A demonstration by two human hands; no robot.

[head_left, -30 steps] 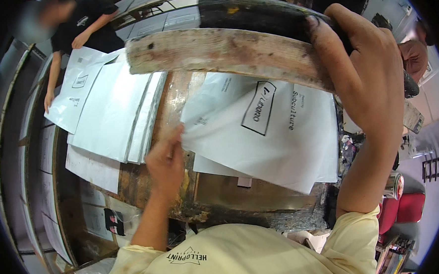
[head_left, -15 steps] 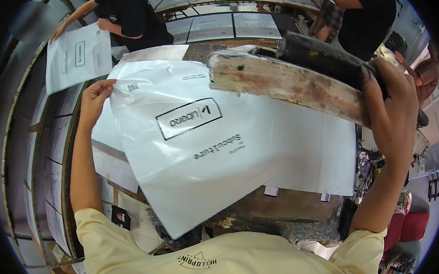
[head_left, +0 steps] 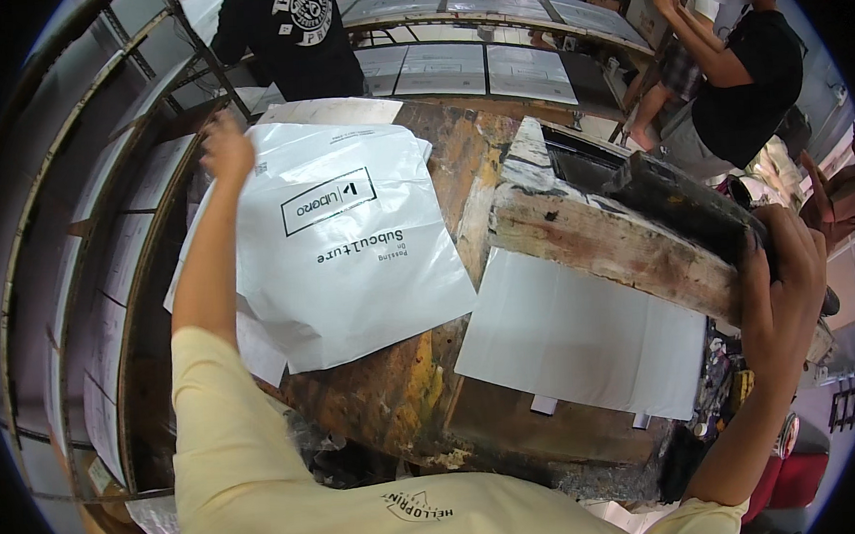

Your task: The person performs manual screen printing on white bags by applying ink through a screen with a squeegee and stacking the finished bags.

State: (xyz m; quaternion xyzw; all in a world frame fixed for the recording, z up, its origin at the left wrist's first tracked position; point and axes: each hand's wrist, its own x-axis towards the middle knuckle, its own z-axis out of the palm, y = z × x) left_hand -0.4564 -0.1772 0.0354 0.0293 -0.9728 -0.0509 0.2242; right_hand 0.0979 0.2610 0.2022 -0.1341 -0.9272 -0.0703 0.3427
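A printed white plastic bag [head_left: 351, 281] lies on the left part of the paint-stained table [head_left: 419, 374], over other white sheets. My left hand [head_left: 226, 147] is at its far left corner, smeared by motion, so its grip does not show. My right hand [head_left: 785, 263] is closed round the right end of a worn wooden screen-printing frame [head_left: 605, 243], which is tilted up. A dark, ink-coated bar [head_left: 680, 201] rests along the frame, close to my right fingers. Beneath the frame, an unprinted white sheet [head_left: 576, 341] lies on a brown board [head_left: 513, 422].
Racks [head_left: 125, 312] holding flat white bags stand along the left. More bags [head_left: 437, 70] lie on shelving at the back. One person in black [head_left: 300, 46] stands behind the table, another [head_left: 742, 81] at the far right. Ink-smeared clutter [head_left: 729, 387] sits by the table's right edge.
The printed bag has moved left off the board and now lies flat, uncovering the table's middle. My left hand has moved right and slightly farther away. The right hand still grips the frame.
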